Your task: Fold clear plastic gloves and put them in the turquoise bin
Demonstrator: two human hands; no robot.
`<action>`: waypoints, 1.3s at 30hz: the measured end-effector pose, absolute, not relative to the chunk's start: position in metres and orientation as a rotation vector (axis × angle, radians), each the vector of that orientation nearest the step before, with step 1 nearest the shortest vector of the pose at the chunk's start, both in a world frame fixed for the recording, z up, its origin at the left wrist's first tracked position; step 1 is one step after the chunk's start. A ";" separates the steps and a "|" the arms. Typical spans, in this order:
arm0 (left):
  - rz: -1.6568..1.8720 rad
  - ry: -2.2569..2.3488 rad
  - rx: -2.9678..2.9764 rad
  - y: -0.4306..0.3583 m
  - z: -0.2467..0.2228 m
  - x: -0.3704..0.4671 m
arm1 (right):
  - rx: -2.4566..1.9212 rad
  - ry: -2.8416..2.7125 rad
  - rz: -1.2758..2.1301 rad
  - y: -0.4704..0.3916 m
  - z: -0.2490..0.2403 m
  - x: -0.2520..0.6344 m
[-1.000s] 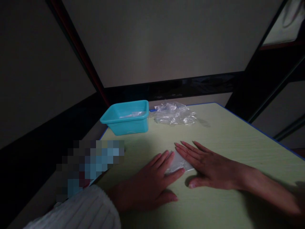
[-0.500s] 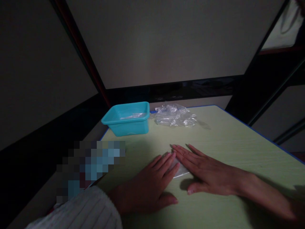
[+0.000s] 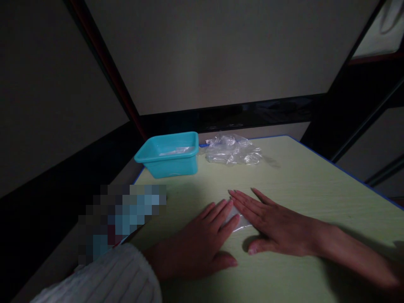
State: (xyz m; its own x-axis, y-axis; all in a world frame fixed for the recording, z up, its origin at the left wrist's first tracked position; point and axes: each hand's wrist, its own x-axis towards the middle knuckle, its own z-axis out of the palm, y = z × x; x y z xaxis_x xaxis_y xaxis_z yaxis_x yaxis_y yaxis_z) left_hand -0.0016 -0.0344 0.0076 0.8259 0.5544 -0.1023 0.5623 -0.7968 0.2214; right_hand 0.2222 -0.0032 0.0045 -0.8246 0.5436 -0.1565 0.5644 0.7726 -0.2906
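A small clear plastic bag (image 3: 242, 223) lies flat on the table, mostly covered by my hands. My left hand (image 3: 205, 235) rests palm down over its left side, fingers stretched out and thumb apart. From the right, my right hand (image 3: 271, 227) lies flat on the bag's other side, with its fingers extended and its thumb spread toward me. The fingertips of both hands come close together near the bag's far end. Whatever is inside the bag, if anything, cannot be made out.
A turquoise plastic basket (image 3: 173, 167) with clear plastic pieces in it stands at the table's far left. Beside it lies a crumpled clear plastic bag (image 3: 232, 149). The pale table (image 3: 315, 181) has a blue edge. A blurred-out patch (image 3: 132, 214) covers the left side.
Both hands stay flat on the small bag with almost no movement. The view has shifted very slightly.
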 end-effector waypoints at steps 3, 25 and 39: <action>-0.030 0.853 2.762 -0.034 0.007 -0.002 | 0.907 2.877 -0.517 -0.003 0.006 0.222; 0.001 0.863 2.696 -0.035 0.003 -0.003 | 0.681 3.164 -0.185 0.002 0.035 0.231; 0.097 0.828 2.681 -0.033 0.002 -0.005 | 0.663 3.202 -0.021 0.000 0.027 0.226</action>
State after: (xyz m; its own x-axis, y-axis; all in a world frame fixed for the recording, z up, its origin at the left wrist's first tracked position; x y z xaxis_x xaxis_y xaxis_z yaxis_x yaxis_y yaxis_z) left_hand -0.0050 -0.0328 0.0017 0.8286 0.5588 -0.0329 0.5363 -0.7756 0.3330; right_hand 0.2255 -0.0004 0.0274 -0.9098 0.3964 0.1231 0.3947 0.9180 -0.0383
